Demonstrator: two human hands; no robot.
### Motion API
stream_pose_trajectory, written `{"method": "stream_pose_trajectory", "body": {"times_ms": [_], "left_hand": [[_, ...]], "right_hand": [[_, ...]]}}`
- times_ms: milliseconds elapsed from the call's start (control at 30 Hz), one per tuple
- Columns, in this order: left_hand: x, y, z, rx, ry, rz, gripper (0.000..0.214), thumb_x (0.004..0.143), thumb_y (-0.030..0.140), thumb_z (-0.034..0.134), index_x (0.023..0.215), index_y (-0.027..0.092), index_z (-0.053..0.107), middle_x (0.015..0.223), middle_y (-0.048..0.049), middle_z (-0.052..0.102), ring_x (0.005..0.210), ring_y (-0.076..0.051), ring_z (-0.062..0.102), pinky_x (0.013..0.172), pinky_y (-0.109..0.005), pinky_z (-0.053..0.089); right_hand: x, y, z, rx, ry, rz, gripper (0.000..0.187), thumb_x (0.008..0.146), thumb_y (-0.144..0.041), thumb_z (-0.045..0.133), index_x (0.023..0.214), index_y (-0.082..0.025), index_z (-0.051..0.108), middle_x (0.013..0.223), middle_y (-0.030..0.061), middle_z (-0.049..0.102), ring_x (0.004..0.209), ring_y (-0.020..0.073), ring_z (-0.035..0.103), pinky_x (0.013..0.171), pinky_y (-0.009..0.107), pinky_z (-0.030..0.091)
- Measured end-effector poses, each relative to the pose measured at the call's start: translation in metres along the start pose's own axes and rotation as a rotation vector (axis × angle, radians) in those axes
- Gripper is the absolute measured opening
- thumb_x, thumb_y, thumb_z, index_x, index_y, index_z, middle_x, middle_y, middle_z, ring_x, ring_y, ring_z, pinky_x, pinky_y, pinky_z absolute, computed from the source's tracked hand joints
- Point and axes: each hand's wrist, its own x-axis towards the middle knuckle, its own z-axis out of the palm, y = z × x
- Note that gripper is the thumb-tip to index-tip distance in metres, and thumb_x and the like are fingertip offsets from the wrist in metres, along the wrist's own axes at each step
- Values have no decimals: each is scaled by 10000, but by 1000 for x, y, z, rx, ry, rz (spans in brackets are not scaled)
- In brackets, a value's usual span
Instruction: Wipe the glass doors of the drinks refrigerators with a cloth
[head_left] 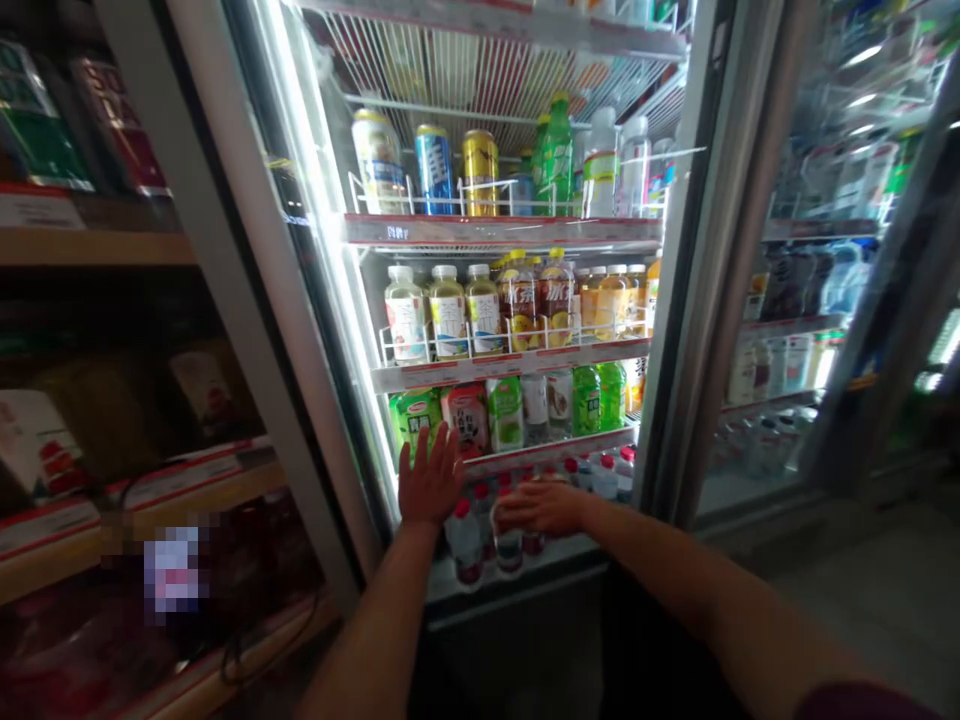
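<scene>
An open drinks fridge [517,232] stands before me with lit wire shelves. My left hand [429,480] is raised flat with fingers spread, in front of the green bottles [415,415] at the left end of the third shelf. My right hand [541,506] lies palm down on the red caps of the small water bottles [465,540] on the bottom shelf, fingers curled over one of them. Whether it grips that bottle I cannot make out.
Cans [435,168] fill the top shelf and juice bottles [450,312] the second. The glass door [787,250] hangs open on the right. Wooden store shelves [90,245] with packaged goods stand to the left.
</scene>
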Motion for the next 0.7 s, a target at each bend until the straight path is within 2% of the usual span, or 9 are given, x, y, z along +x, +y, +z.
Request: {"method": "stream_pose_trajectory", "body": {"times_ms": [100, 167, 267, 333, 400, 467, 567, 633, 700], "left_hand": [[-2, -2, 2, 18, -10, 2, 773, 966, 247, 572, 1612, 244, 149, 1553, -76, 416, 1539, -250, 108, 1278, -488, 80], [-3, -2, 4, 30, -26, -6, 766, 972, 252, 559, 1613, 258, 139, 1561, -80, 399, 1530, -271, 158, 1271, -510, 101], [-4, -2, 6, 30, -38, -18, 763, 977, 254, 549, 1612, 281, 127, 1573, -79, 376, 1518, -287, 208, 1267, -522, 110], [-3, -2, 5, 30, -34, -21, 774, 974, 256, 558, 1613, 277, 121, 1571, -77, 380, 1525, -275, 176, 1272, -512, 105], [-2, -1, 3, 26, -24, -14, 788, 970, 255, 568, 1614, 264, 116, 1564, -76, 391, 1534, -257, 125, 1277, -500, 96], [0, -1, 2, 21, -13, -3, 797, 966, 249, 576, 1615, 254, 114, 1557, -77, 403, 1538, -241, 96, 1279, -491, 85], [1, -1, 1, 11, -11, 0, 799, 967, 246, 576, 1615, 256, 109, 1555, -77, 407, 1539, -235, 92, 1280, -487, 75], [1, -1, 2, -3, -13, -11, 798, 967, 248, 577, 1615, 261, 112, 1553, -74, 414, 1540, -235, 92, 1280, -487, 71], [0, -1, 4, -21, -16, -19, 799, 964, 249, 582, 1615, 268, 118, 1550, -71, 421, 1541, -238, 96, 1280, -488, 65]], "right_hand": [[9, 19, -35, -12, 29, 29, 531, 946, -72, 457, 1399, -326, 567, 1481, -49, 524, 1457, 97, 368, 1229, 316, 265], [19, 38, -67, -73, 86, 88, 553, 945, -103, 468, 1455, -312, 508, 1514, -31, 485, 1469, 116, 353, 1244, 350, 241], [34, 69, -122, -251, 299, 263, 570, 957, -120, 455, 1488, -327, 466, 1526, -41, 475, 1487, 132, 322, 1264, 380, 186], [40, 90, -158, -372, 485, 447, 532, 996, -125, 394, 1478, -332, 480, 1523, -46, 482, 1500, 133, 291, 1274, 401, 146], [41, 110, -190, -468, 647, 625, 496, 1022, -162, 343, 1472, -299, 501, 1539, -29, 465, 1516, 158, 255, 1274, 437, 144], [36, 128, -214, -525, 813, 791, 510, 1023, -171, 276, 1473, -237, 508, 1556, 7, 442, 1525, 182, 231, 1263, 467, 183], [19, 144, -226, -537, 1076, 990, 564, 1002, -161, 204, 1510, -168, 450, 1558, 56, 424, 1518, 205, 245, 1239, 515, 239], [4, 146, -218, -514, 1206, 1063, 591, 988, -156, 181, 1538, -151, 397, 1558, 75, 405, 1509, 213, 264, 1233, 538, 251], [-11, 142, -199, -480, 1287, 1104, 606, 975, -161, 181, 1551, -137, 368, 1567, 96, 380, 1505, 226, 269, 1235, 556, 243]]}}
